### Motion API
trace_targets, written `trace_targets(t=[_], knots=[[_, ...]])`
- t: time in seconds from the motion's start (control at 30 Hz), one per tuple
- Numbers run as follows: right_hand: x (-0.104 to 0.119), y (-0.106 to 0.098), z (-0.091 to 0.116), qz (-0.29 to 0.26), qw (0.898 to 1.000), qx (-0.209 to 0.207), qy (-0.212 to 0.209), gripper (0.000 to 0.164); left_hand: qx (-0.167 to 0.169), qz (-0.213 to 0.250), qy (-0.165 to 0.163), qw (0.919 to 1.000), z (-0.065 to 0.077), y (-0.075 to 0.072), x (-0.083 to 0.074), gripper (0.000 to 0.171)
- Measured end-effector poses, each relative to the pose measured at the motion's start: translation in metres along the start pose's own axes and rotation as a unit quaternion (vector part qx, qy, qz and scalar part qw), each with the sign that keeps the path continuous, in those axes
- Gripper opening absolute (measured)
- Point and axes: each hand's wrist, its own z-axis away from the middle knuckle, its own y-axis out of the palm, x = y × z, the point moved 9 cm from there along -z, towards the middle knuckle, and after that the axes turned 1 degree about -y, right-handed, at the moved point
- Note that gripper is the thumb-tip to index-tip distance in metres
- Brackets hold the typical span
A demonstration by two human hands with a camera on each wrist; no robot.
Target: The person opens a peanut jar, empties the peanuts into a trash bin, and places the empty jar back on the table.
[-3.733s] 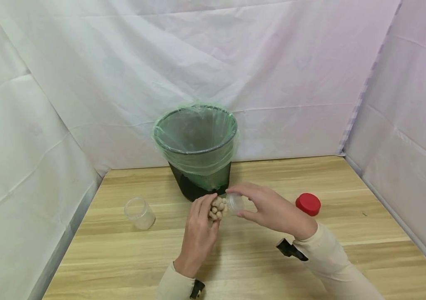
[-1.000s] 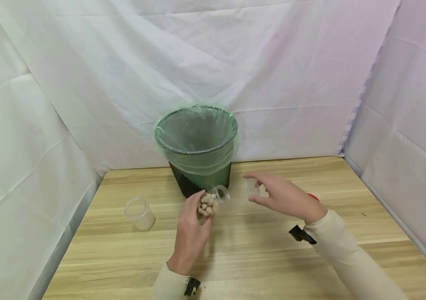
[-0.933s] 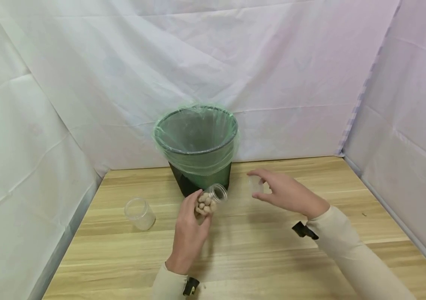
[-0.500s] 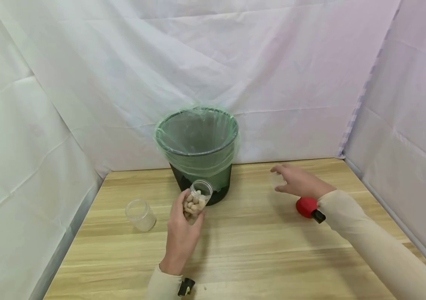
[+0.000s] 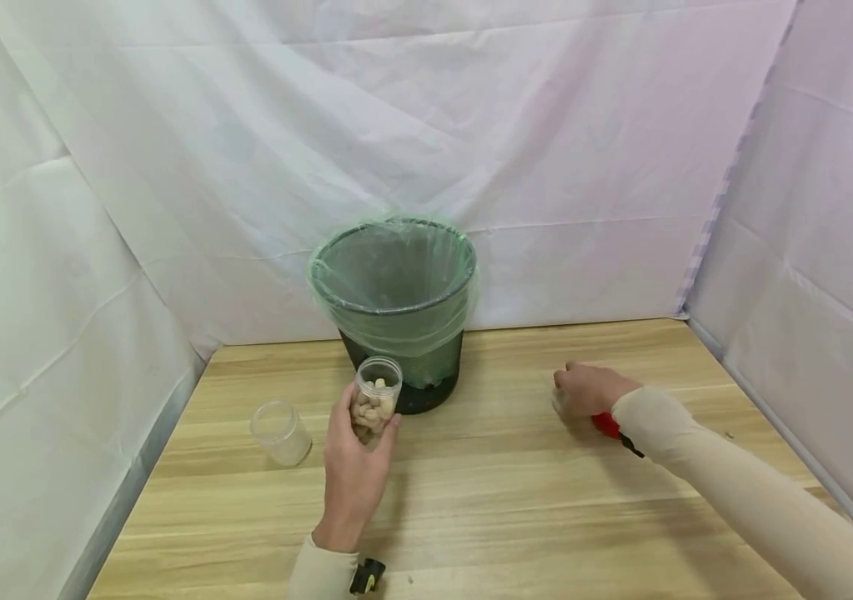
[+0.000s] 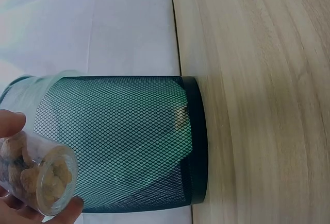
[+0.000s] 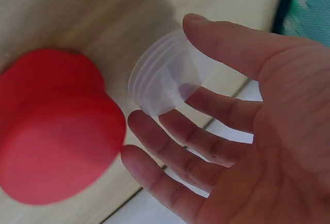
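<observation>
My left hand [image 5: 354, 475] grips a clear jar [image 5: 377, 392] holding several beige, nut-like lumps; its open mouth tilts up in front of the bin. In the left wrist view, the jar [image 6: 62, 170] shows its base, with fingers around its side. Far to the right, my right hand [image 5: 587, 390] is low over the table. The right wrist view shows that hand pinching a translucent cup-shaped stopper [image 7: 162, 77] between thumb and fingers. A red lid [image 7: 56, 141] lies close beside its fingertips; in the head view the forearm partly covers this red lid [image 5: 606, 425].
A black mesh bin [image 5: 426, 367] with a green liner stands at the back middle of the wooden table [image 5: 501, 517]. Another clear jar [image 5: 281, 433], uncapped, stands on the left. White cloth walls [image 5: 584, 167] enclose the table at the back and sides.
My right hand has left the jar's mouth with the stopper, moving right and down beside the red lid. My left hand has drawn the jar slightly left and turned it more upright.
</observation>
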Motion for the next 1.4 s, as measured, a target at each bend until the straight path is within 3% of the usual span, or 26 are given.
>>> trace_targets(t=[0.17, 0.23, 0.33, 0.4, 0.6, 0.77, 1.03, 1.23, 1.4], knots=[[0.000, 0.008, -0.002, 0.007, 1.000, -0.002, 0.009, 0.020, -0.009, 0.001, -0.015, 0.9998, -0.004, -0.008, -0.002, 0.071], [0.000, 0.008, -0.003, 0.012, 1.000, -0.005, 0.007, 0.026, -0.012, 0.004, -0.020, 0.9997, -0.007, -0.013, -0.003, 0.070], [-0.001, 0.004, -0.003, 0.013, 1.000, -0.001, 0.008, 0.047, -0.014, 0.013, -0.031, 0.9993, -0.015, -0.019, -0.005, 0.069], [-0.001, -0.003, -0.002, 0.015, 1.000, 0.003, 0.007, 0.060, -0.012, 0.024, -0.037, 0.9990, -0.023, -0.022, -0.006, 0.069], [0.002, -0.032, 0.002, 0.034, 0.999, 0.001, -0.017, 0.059, -0.008, 0.043, -0.024, 0.9987, -0.058, -0.037, -0.018, 0.070], [0.008, -0.074, 0.003, 0.034, 0.998, -0.043, -0.029, 0.056, -0.008, 0.010, 0.019, 0.9997, -0.093, -0.052, -0.037, 0.071], [0.041, -0.169, 0.013, 0.075, 0.988, -0.130, -0.042, 0.054, 0.015, -0.035, 0.084, 0.9957, -0.146, -0.063, -0.063, 0.071], [0.072, -0.219, 0.021, 0.107, 0.981, -0.150, -0.055, 0.058, 0.053, -0.072, 0.094, 0.9915, -0.184, -0.059, -0.070, 0.067], [0.098, -0.253, 0.016, 0.115, 0.980, -0.154, -0.060, 0.064, 0.070, -0.130, 0.133, 0.9800, -0.214, -0.059, -0.080, 0.066]])
